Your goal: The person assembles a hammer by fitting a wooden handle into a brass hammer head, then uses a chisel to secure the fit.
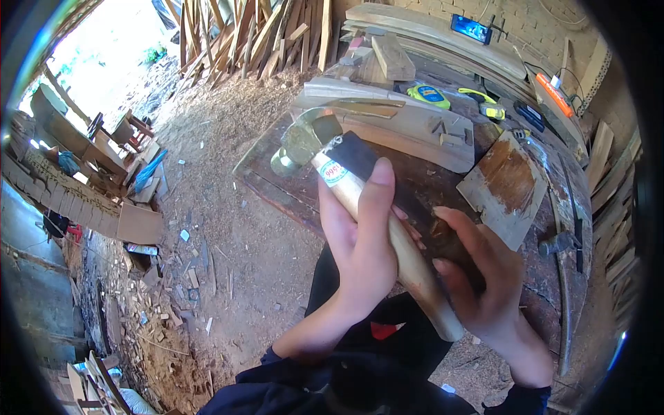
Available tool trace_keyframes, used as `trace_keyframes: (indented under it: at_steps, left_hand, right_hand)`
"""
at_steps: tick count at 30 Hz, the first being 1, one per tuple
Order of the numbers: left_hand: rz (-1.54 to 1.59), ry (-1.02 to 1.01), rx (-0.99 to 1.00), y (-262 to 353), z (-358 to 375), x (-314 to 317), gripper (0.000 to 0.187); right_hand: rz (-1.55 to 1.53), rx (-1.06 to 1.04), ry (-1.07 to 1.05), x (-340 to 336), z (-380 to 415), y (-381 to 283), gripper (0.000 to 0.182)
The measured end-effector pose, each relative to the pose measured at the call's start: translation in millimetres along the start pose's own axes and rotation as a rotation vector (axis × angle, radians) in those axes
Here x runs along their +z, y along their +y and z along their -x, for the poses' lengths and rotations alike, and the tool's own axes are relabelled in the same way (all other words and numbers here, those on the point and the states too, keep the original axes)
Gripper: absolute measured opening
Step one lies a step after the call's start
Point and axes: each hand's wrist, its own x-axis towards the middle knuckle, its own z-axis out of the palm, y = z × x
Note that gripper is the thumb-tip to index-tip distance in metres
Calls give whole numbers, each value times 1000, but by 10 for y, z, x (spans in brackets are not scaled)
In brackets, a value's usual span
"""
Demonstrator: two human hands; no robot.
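A hammer with a pale wooden handle (408,266) and a metal head (304,142) is held at a slant over the workbench (277,183). My left hand (366,235) wraps round the handle below its blue and white sticker, with the thumb on a dark flat strip (356,155) lying along the handle. The strip's lower end is in shadow by my right hand (477,270). My right hand is beside the lower handle, its thumb and fingers curved and apart; whether they touch the strip is unclear.
On the bench are a green tape measure (429,96), a wooden block (393,58), a stained board (508,183) and another hammer (559,242). A phone (471,29) stands at the back. Wood scraps lie on the floor at left.
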Motion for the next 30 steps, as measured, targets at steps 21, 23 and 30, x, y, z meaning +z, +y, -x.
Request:
trace_keyframes:
  at_steps: [21,23,30]
  left_hand:
    - [-225,78,187,-169,-120,-117,31]
    - [-215,92,178,-178,-108,-106,30]
    - [-130,94,21,-95,-27,-39,26]
  right_hand:
    - [-60,40,-43,-7,-17,28,49]
    - [-97,70,-65,-5,-10,28,49]
    - [56,26,-90,21,62,-8,51]
